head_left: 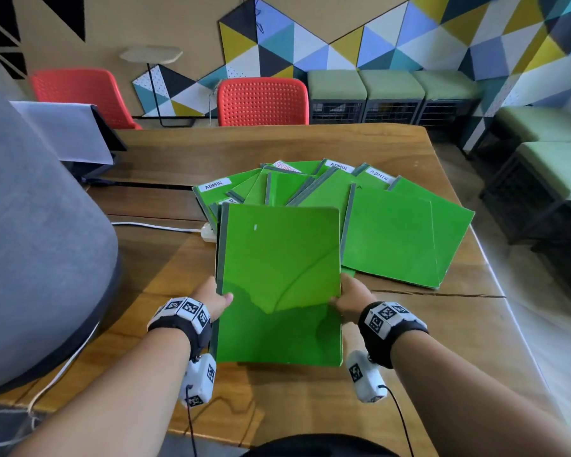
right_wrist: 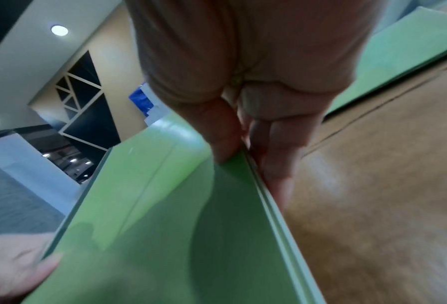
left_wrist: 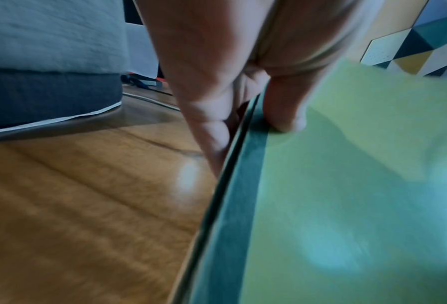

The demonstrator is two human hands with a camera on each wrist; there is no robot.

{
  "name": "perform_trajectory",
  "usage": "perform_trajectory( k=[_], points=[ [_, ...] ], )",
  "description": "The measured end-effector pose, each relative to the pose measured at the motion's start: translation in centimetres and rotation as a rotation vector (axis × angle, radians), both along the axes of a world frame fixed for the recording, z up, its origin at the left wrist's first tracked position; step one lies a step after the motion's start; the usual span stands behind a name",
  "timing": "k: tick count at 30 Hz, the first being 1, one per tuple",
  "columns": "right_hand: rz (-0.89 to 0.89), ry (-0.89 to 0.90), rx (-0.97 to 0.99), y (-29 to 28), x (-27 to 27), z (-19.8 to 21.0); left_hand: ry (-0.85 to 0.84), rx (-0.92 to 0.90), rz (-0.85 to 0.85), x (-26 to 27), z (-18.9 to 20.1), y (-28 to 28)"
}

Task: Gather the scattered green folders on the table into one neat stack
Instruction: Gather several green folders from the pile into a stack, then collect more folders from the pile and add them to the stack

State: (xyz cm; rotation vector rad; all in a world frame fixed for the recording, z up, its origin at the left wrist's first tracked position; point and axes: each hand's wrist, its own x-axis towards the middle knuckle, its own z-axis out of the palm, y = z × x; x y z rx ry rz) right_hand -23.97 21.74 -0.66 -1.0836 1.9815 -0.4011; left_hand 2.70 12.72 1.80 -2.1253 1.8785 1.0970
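Note:
A small stack of green folders (head_left: 279, 282) is lifted over the near part of the wooden table (head_left: 310, 143). My left hand (head_left: 215, 300) pinches its grey-taped left edge (left_wrist: 243, 185), thumb on top, fingers underneath. My right hand (head_left: 350, 300) pinches the right edge (right_wrist: 256, 176) the same way. The top cover shows a diagonal crease. Behind it, several more green folders (head_left: 389, 235) lie fanned and overlapping on the table, some with white ADMIN labels (head_left: 217, 185).
A large grey cushioned seat (head_left: 37, 242) fills the left side. A white power strip (head_left: 209, 233) and its cable lie left of the folders. A paper stand (head_left: 70, 133) sits at the far left of the table. Red chairs (head_left: 262, 100) stand behind it.

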Motion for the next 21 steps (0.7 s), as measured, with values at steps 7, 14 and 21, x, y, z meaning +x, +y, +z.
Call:
perform_trajectory(
  k=[7,14,21],
  points=[
    [0.043,-0.191,0.400,3.3,6.4,-2.0,-0.330,0.262,-0.227,6.9,-0.3,2.9],
    [0.013,-0.013,0.342,4.3,12.6,-3.1,-0.449,0.238,-0.338,11.2,-0.6,4.5],
    [-0.043,0.143,0.268,2.9,14.0,-3.4,-0.389,0.118,-0.285,11.5,-1.7,3.7]
  ],
)
